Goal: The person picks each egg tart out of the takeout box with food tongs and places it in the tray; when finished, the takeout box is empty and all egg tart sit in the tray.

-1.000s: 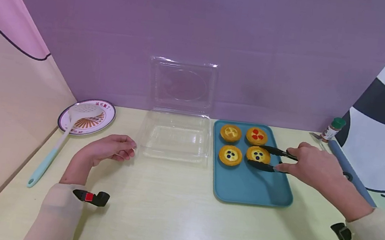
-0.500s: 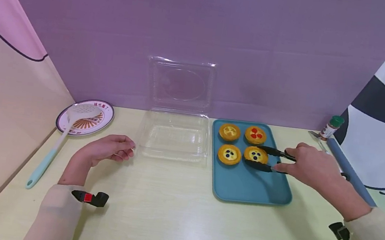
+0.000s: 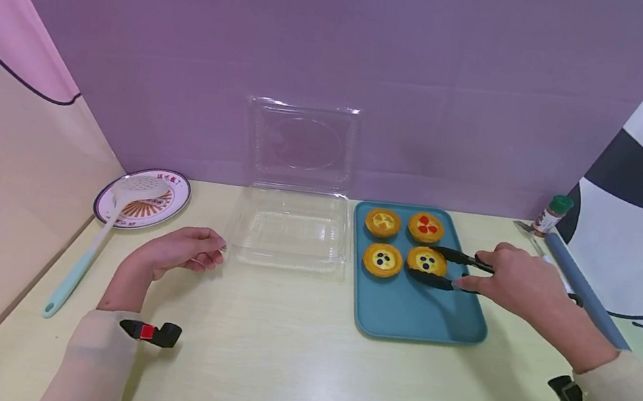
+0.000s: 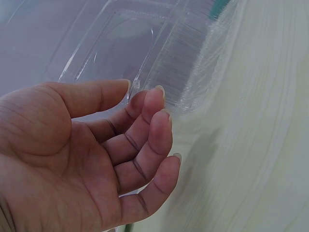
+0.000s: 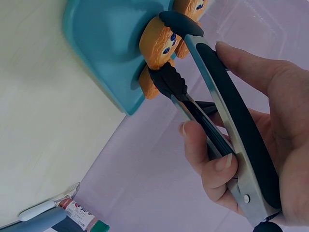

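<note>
My right hand grips black-tipped metal tongs. The tongs' two tips stand on either side of an egg tart topped with dark berries, at the front right of several tarts on a blue tray. Beside it lies another berry tart. Behind are a tart with red pieces and one with pale yellow pieces. My left hand hangs loosely curled at the front left corner of a clear plastic box, fingertips right by its rim; the palm shows in the left wrist view.
The box's lid stands raised against the purple backdrop. At the left, a slotted turner lies across a patterned plate. A green-capped jar, a fork-like utensil and a blue-grey roll are at the far right.
The view shifts slightly. Both hands stay in place, with the tongs still around the same berry tart on the tray.
</note>
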Tool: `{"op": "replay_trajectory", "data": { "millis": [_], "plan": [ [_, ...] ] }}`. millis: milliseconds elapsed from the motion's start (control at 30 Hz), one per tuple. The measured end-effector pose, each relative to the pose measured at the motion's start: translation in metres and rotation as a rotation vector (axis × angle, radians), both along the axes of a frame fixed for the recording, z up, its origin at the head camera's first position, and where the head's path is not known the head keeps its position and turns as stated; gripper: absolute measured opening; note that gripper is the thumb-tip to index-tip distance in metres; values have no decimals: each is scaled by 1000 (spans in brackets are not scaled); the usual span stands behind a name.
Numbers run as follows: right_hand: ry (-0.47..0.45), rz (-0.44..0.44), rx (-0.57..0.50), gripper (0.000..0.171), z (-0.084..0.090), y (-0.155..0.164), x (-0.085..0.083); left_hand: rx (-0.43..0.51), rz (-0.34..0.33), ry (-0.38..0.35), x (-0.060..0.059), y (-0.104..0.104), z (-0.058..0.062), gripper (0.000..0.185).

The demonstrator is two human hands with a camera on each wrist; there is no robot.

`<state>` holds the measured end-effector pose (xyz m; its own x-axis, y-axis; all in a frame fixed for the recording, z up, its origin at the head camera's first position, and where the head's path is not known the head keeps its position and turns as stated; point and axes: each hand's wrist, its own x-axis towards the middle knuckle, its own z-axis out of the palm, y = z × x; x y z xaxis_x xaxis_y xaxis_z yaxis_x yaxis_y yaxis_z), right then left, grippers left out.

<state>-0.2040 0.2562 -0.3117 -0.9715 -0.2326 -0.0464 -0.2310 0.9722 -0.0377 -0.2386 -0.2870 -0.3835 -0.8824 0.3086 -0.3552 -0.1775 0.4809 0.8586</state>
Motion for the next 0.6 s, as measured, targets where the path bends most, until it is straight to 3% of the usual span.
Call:
{"op": "replay_trajectory", "data": {
  "millis": [600],
  "plan": [
    [-10, -13, 5, 78, -1, 0, -1, -4, 3, 1, 1, 0, 0, 41]
  ]
}}
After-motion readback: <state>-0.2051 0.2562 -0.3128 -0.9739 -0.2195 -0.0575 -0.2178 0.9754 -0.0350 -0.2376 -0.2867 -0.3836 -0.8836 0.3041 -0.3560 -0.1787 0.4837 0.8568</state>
